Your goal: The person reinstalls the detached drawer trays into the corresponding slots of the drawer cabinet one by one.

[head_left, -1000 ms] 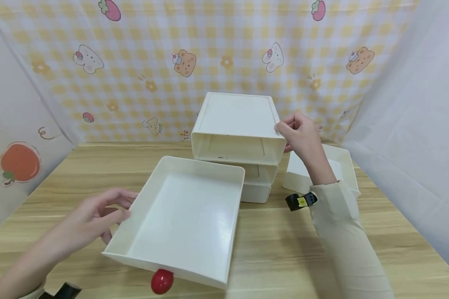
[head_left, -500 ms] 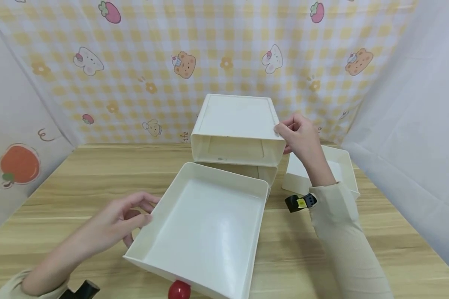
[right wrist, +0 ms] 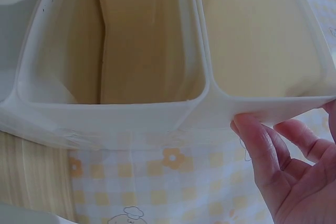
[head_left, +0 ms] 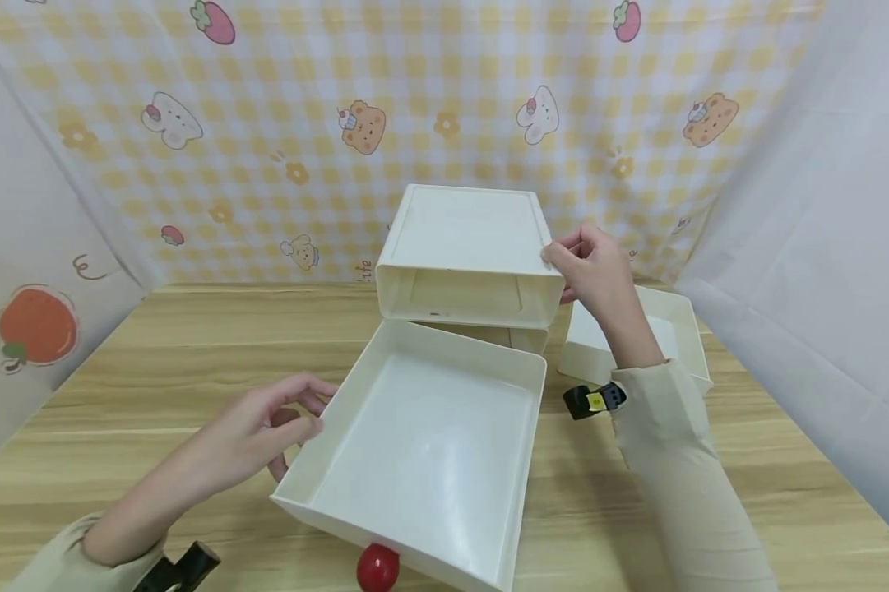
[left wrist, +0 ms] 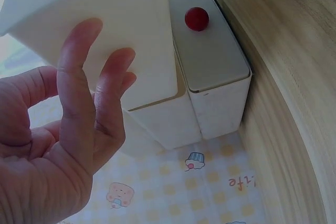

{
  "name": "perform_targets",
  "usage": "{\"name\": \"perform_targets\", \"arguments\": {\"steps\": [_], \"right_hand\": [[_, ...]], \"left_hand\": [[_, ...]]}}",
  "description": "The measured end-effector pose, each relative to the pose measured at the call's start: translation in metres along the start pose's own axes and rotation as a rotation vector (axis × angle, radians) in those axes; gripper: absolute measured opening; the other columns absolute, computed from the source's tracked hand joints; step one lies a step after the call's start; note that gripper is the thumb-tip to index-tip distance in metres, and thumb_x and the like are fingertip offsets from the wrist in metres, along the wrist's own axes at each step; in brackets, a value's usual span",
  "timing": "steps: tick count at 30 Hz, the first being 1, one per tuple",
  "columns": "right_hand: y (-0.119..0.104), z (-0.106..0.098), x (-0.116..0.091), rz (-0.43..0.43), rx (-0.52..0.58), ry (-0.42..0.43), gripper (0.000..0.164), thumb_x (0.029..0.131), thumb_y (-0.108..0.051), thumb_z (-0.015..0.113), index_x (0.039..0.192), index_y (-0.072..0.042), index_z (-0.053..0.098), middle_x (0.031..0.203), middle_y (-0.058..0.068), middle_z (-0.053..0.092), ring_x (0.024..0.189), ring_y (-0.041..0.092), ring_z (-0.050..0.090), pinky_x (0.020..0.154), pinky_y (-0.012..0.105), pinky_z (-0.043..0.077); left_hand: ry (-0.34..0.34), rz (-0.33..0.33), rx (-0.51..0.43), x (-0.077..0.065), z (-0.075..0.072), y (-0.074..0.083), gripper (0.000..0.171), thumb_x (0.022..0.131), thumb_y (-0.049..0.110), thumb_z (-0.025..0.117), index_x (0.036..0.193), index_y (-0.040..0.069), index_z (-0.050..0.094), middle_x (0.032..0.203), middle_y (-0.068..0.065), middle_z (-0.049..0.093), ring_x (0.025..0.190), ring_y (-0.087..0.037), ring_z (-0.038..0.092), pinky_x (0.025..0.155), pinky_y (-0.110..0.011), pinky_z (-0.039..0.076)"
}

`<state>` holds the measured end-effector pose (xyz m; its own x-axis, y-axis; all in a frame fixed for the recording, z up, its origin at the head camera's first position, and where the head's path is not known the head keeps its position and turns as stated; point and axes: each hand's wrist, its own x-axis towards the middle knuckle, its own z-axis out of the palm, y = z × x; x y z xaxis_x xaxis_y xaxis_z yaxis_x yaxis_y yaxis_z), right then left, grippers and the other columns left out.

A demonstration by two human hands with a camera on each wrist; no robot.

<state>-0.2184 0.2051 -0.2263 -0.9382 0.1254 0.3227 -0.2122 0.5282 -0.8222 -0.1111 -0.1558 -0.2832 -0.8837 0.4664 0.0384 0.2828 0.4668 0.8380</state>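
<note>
A white plastic drawer [head_left: 429, 444] with a red round knob [head_left: 378, 567] tilts in front of the stack in the head view. My left hand [head_left: 266, 427] holds its left wall, and in the left wrist view its fingertips [left wrist: 123, 56] lie against the drawer's outer side. The drawer's far end overlaps the mouth of the middle white casing [right wrist: 131, 45]; whether it touches, I cannot tell. My right hand [head_left: 592, 267] pinches the right front edge of the top casing [head_left: 469, 230], which stands with its front side open. The lowest unit's front [left wrist: 215, 51] carries a red knob.
Another white drawer [head_left: 684, 329] lies to the right of the stack, partly behind my right wrist. Wood-grain tabletop [head_left: 192, 345] runs up to a yellow checked curtain [head_left: 444, 82] at the back. White cloth walls [head_left: 814, 247] border both sides.
My left hand and the drawer have moved to the right, and the drawer now covers most of the lower stack in the head view. My right hand keeps its place on the top casing.
</note>
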Motion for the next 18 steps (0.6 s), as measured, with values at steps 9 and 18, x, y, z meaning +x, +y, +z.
{"name": "perform_targets", "arguments": {"steps": [9, 18], "right_hand": [[-0.0015, -0.0001, -0.0006, 0.000, -0.003, 0.000, 0.019, 0.084, -0.025, 0.058, 0.093, -0.008, 0.057, 0.071, -0.004, 0.051, 0.052, 0.012, 0.051, 0.053, 0.033, 0.056], [-0.0010, -0.0002, -0.0008, 0.002, -0.001, -0.007, 0.020, 0.084, -0.026, 0.058, 0.093, -0.008, 0.056, 0.071, -0.004, 0.051, 0.051, 0.009, 0.049, 0.051, 0.029, 0.055]], "left_hand": [[0.017, -0.014, -0.013, 0.0016, 0.0035, 0.0012, 0.033, 0.090, 0.010, 0.056, 0.121, 0.001, 0.052, 0.106, -0.018, 0.058, 0.069, -0.012, 0.061, 0.042, -0.032, 0.051], [0.035, -0.014, -0.042, 0.0008, 0.0095, 0.0043, 0.032, 0.088, 0.005, 0.056, 0.119, 0.000, 0.052, 0.103, -0.020, 0.058, 0.069, -0.014, 0.063, 0.040, -0.034, 0.051]]}}
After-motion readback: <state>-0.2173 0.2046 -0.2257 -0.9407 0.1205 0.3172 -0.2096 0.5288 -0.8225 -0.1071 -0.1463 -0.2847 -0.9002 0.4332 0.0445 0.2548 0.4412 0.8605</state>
